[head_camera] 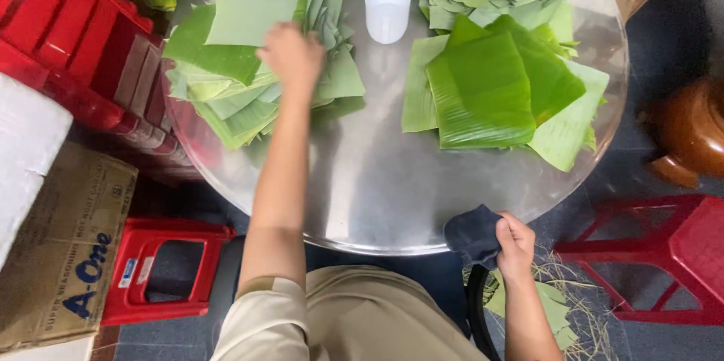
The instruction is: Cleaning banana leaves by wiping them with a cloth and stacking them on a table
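At far left of the frame, a white block (23,142) above a brown cardboard box (64,255) with blue lettering. Just right of it, a red plastic stool (162,270) on dark blue-grey floor (679,342). Upper left, stacked red plastic stools (68,37) pressed against the rim of a round, shiny metal desk (377,188). On the desk's left part, a loose heap of pale green cut leaves (249,67). Left hand (290,52) stretched out from bottom centre, resting on top of that heap, fingers curled down onto the leaves; cannot tell whether any leaf is pinched. Top centre, a white plastic cup (388,8), upright on bare metal between the heaps. Right part of the desk, a second pile of brighter green folded leaves (490,90), with more pale pieces behind it along the top edge. Lower right, at the desk's near rim, right hand (516,244) clamped on a dark blue cloth (473,235). Below it, leaf scraps and dry straw (566,308) on the floor. Right edge, a brown glazed pot (690,135) and a red plastic frame (656,255).
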